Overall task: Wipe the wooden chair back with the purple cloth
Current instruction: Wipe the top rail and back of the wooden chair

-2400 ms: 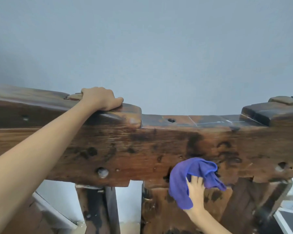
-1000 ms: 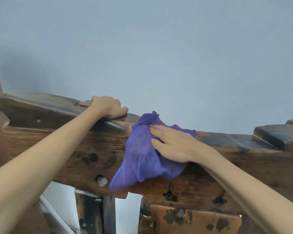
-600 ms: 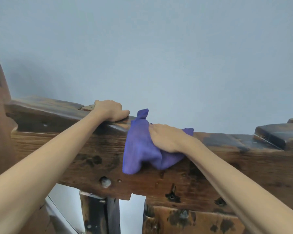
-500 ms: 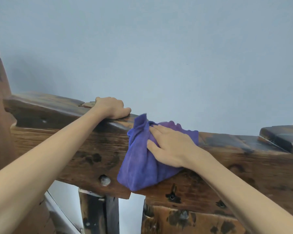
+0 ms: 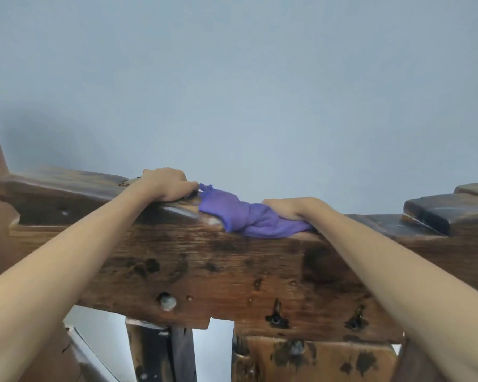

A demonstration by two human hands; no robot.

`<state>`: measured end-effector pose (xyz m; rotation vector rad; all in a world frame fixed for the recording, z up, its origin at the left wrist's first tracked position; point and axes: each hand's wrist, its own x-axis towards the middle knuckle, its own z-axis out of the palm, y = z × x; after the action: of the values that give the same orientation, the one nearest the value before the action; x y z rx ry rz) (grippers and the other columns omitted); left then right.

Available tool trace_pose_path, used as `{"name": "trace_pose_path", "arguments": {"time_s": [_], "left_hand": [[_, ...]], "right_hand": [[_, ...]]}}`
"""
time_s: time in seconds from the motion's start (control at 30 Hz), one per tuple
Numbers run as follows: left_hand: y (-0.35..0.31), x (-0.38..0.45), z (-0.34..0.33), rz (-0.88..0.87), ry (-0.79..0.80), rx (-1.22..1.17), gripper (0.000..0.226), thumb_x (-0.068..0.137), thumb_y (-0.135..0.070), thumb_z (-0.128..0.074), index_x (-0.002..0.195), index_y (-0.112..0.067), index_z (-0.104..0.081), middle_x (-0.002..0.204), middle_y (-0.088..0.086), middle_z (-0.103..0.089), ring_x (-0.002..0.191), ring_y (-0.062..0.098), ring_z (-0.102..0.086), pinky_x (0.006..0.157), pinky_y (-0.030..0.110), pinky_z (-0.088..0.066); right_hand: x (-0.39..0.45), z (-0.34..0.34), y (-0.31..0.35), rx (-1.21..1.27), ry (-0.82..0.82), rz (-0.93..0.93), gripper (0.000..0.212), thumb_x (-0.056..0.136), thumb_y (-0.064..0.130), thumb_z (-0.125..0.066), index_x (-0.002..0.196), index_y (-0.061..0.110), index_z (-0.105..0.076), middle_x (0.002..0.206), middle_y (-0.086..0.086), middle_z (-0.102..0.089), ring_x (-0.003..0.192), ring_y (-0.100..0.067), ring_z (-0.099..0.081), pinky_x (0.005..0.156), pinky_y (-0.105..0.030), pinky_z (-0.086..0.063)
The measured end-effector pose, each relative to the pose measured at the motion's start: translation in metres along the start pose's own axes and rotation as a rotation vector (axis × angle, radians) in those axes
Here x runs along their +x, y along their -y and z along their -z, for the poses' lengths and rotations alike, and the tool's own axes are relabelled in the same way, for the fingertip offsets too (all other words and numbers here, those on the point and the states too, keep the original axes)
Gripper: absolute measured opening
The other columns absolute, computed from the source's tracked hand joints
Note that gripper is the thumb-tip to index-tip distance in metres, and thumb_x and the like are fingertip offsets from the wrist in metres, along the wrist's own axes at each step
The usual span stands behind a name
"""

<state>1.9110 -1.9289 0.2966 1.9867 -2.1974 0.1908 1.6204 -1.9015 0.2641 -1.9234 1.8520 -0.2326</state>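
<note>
Purple cloth [image 5: 255, 219]: bunched on the top edge of the chair back, centre of the frame, one corner reaching left to touch the left hand's fingers.
Right hand [image 5: 289, 208]: palm down on the cloth's right part, fingers curled over the far side, pressing it onto the wood.
Left hand [image 5: 166, 184]: closed over the top edge just left of the cloth, gripping bare wood, nothing else in it.
Wooden chair back [image 5: 218, 271]: broad dark-stained plank spanning the frame, knotted and blotched, with raised blocks at upper left and far right.
Uprights [image 5: 160, 354]: dark posts below the plank, lower centre.
Wall [image 5: 232, 78]: plain pale blue, filling the upper frame.
</note>
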Motion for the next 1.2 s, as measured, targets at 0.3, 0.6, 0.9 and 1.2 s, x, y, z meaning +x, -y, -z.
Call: {"name": "trace_pose_path", "arguments": {"time_s": [0.3,0.6,0.9,1.2], "left_hand": [[-0.008,0.006,-0.003,0.024,-0.008,0.117,0.046,0.096,-0.051,-0.034,0.075,-0.018,-0.059,0.095,0.005,-0.062,0.091,0.027,-0.056,0.087,0.041,-0.04],[-0.003,0.013,-0.009,0.034,-0.036,0.119,0.048,0.093,-0.054,-0.035,0.075,-0.019,-0.062,0.089,0.001,-0.063,0.085,0.023,-0.056,0.081,0.039,-0.039],[0.001,0.009,-0.002,0.007,0.011,0.102,0.053,0.096,-0.059,-0.036,0.086,-0.018,-0.069,0.111,0.008,-0.07,0.1,0.03,-0.061,0.09,0.04,-0.046],[-0.205,-0.022,-0.034,-0.245,0.401,-0.639,0.094,0.1,-0.065,-0.002,0.123,-0.003,-0.068,0.138,0.016,-0.061,0.131,0.031,-0.053,0.118,0.041,-0.027]], "right_hand": [[-0.112,-0.023,-0.101,-0.266,-0.64,0.12,0.082,0.079,0.093,-0.005,0.151,0.059,0.012,0.161,-0.012,-0.035,0.128,-0.04,-0.056,0.091,-0.048,-0.042],[-0.052,-0.038,0.022,-0.335,-0.403,0.493,0.053,0.094,0.068,-0.023,0.142,0.057,-0.042,0.158,0.006,-0.042,0.145,-0.028,-0.038,0.11,-0.053,-0.035],[-0.082,0.051,-0.123,-0.369,-0.212,-0.082,0.056,0.106,0.053,-0.018,0.144,0.03,-0.052,0.146,-0.003,-0.057,0.131,-0.028,-0.052,0.11,-0.043,-0.033],[-0.073,-0.016,-0.048,-0.321,-0.418,0.255,0.053,0.097,0.057,-0.017,0.128,0.043,-0.057,0.138,0.008,-0.062,0.126,-0.026,-0.058,0.097,-0.052,-0.035]]}}
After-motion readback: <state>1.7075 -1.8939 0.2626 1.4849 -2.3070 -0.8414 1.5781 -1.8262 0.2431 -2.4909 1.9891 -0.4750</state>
